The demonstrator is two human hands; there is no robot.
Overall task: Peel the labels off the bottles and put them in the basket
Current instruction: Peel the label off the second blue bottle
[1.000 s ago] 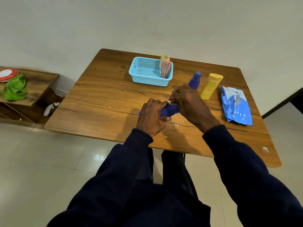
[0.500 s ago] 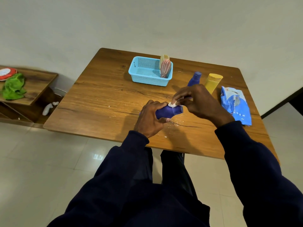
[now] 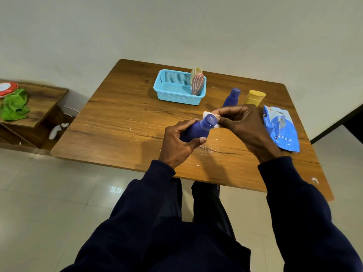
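1. While the head camera looks down over a wooden table, a person's left hand grips a dark blue bottle. The fingers and thumb are curled round its body. The bottle is tilted over the near middle of the table, with its cap pointing up toward the right hand.
2. That right hand, fingers curled, pinches a white label scrap just beside the cap. Whether the scrap is joined to the bottle cannot be told.
3. Small white flecks lie on the wood beneath the hands.
4. A light blue basket stands at the far side of the table. Curled peeled labels stand up in its right end.
5. Right of the basket, a second blue bottle and a yellow bottle stand side by side, both partly hidden behind the right hand.
6. A crumpled blue packet lies near the table's right edge.
7. Off to the left, a low wooden shelf carries a green cloth and a red-rimmed round object.
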